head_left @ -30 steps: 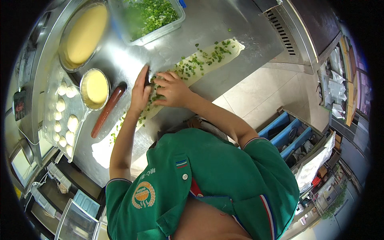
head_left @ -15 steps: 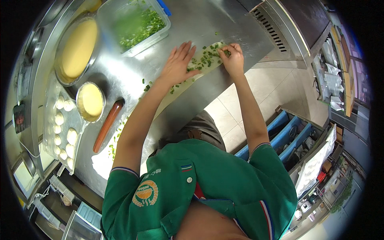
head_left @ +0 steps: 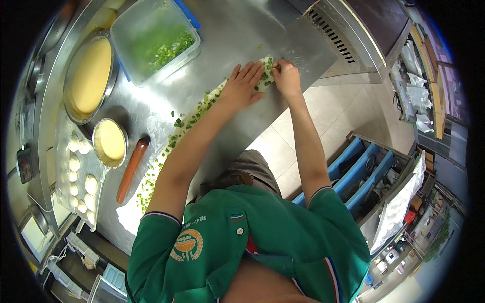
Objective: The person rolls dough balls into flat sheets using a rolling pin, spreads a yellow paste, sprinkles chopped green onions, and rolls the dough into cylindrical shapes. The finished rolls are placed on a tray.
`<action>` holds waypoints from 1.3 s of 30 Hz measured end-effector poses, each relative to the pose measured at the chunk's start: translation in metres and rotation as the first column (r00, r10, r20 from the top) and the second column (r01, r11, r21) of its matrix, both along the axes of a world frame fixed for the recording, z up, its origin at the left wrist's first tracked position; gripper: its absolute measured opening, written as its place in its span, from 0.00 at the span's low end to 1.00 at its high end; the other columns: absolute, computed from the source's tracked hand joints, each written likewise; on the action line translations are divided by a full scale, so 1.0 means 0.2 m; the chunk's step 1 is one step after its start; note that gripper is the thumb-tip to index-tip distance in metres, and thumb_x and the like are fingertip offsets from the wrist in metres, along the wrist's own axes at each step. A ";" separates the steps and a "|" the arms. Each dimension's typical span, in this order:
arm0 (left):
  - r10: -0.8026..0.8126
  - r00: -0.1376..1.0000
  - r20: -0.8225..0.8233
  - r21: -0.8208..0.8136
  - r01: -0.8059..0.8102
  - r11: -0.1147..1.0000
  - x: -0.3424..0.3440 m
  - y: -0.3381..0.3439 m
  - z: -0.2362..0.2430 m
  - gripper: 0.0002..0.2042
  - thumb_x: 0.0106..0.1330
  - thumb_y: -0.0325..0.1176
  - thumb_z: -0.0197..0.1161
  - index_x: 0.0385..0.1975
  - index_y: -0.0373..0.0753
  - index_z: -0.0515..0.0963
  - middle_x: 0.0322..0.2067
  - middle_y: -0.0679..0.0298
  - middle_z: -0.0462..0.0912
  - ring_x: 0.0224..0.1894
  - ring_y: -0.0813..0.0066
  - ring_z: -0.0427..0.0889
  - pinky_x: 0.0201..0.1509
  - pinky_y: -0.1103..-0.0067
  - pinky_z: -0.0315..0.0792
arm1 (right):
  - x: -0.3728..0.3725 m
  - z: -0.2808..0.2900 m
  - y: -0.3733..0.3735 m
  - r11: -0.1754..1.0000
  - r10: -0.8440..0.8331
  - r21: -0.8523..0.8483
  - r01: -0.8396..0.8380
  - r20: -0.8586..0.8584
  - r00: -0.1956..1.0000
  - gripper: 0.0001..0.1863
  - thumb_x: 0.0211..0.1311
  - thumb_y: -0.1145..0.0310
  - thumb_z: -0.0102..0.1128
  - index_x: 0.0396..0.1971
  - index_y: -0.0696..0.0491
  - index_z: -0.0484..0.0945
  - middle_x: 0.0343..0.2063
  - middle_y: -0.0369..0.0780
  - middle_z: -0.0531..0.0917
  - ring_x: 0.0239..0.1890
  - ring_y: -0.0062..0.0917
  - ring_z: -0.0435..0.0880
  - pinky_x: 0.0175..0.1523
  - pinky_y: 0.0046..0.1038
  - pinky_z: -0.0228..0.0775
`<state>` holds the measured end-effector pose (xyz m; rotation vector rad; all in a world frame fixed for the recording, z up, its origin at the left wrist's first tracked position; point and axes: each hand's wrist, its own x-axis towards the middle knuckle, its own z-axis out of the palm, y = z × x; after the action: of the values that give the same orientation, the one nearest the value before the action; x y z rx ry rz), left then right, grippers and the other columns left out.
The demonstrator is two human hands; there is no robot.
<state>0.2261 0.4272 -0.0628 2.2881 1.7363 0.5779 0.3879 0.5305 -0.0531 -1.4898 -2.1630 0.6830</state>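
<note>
A long, thin strip of pale dough (head_left: 201,107), strewn with chopped scallions (head_left: 151,177), runs diagonally over the metal worktop. My left hand (head_left: 241,90) lies flat on it near the far right end, fingers spread over the scallions. Just beyond those fingers, my right hand (head_left: 286,80) is closed in a pinch beside the strip's end, with a bit of dark green showing at its fingertips. My left forearm hides part of the strip. Left of the strip lies a reddish-brown rolling pin (head_left: 133,169).
A clear plastic box (head_left: 121,38) of chopped scallions stands at the back. Two metal bowls hold yellow contents, one large (head_left: 112,83) and one small (head_left: 125,151). Several dough balls (head_left: 91,185) sit on a tray at left. Blue-divided bins (head_left: 369,174) stand right of the worktop's edge.
My left hand has slid along the strip toward its far right end, close to my right hand. Scallions now show along more of the strip. The whole view has shifted slightly.
</note>
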 end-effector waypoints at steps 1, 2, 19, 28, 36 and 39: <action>-0.009 0.999 0.052 -0.002 0.009 1.000 -0.03 -0.03 0.02 0.39 0.66 0.50 0.60 0.72 0.40 0.54 0.73 0.57 0.54 0.74 0.56 0.54 0.75 0.55 0.49 | -0.01 0.02 -0.03 0.999 0.016 0.050 -0.013 -0.051 0.999 0.05 0.53 0.74 0.63 0.31 0.55 0.80 0.38 0.44 0.82 0.43 0.43 0.80 0.49 0.39 0.73; -0.018 0.994 0.105 -0.002 0.018 1.000 -0.06 -0.08 0.05 0.38 0.65 0.49 0.61 0.72 0.40 0.55 0.73 0.56 0.54 0.74 0.56 0.54 0.75 0.55 0.49 | -0.01 0.05 -0.09 0.995 0.034 0.099 -0.024 -0.100 0.994 0.06 0.53 0.74 0.64 0.32 0.55 0.81 0.38 0.44 0.82 0.43 0.43 0.80 0.49 0.38 0.74; 0.219 0.975 -0.047 -0.228 -0.224 0.948 -0.40 -0.97 0.14 0.48 0.56 0.48 0.71 0.74 0.39 0.51 0.75 0.53 0.47 0.76 0.54 0.50 0.76 0.56 0.45 | -0.12 -0.09 -0.58 0.867 0.364 0.362 -0.342 0.009 0.931 0.21 0.55 0.67 0.67 0.50 0.53 0.80 0.49 0.46 0.75 0.49 0.41 0.73 0.55 0.46 0.65; 0.448 0.888 -0.102 -0.090 -0.457 0.885 -0.28 -1.00 0.06 0.47 0.59 0.58 0.65 0.73 0.38 0.53 0.73 0.55 0.53 0.75 0.59 0.52 0.77 0.57 0.44 | -0.21 -0.07 -0.69 0.862 0.441 0.238 -0.447 0.080 0.894 0.40 0.59 0.56 0.65 0.69 0.52 0.60 0.67 0.54 0.62 0.67 0.53 0.60 0.72 0.51 0.49; 0.482 0.851 -0.208 -0.160 -0.516 0.841 -0.46 -1.48 0.13 0.48 0.57 0.59 0.65 0.73 0.39 0.53 0.74 0.56 0.51 0.76 0.59 0.51 0.77 0.57 0.42 | -0.33 -0.08 -0.86 0.804 0.513 0.299 -0.514 0.089 0.854 0.37 0.61 0.55 0.62 0.67 0.54 0.63 0.67 0.52 0.62 0.70 0.47 0.59 0.73 0.52 0.46; 0.493 0.839 -0.231 -0.214 -0.539 0.815 -0.46 -1.55 0.13 0.48 0.58 0.58 0.65 0.73 0.40 0.53 0.74 0.55 0.51 0.76 0.57 0.50 0.77 0.57 0.41 | -0.43 -0.03 -1.02 0.535 0.836 0.211 -0.818 0.009 0.549 0.34 0.58 0.59 0.65 0.63 0.54 0.69 0.64 0.51 0.67 0.69 0.45 0.62 0.71 0.55 0.48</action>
<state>0.1343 0.1174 -0.0370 1.7062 2.3763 0.2068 0.3018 0.3272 -0.0589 -0.1981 -2.7149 0.7608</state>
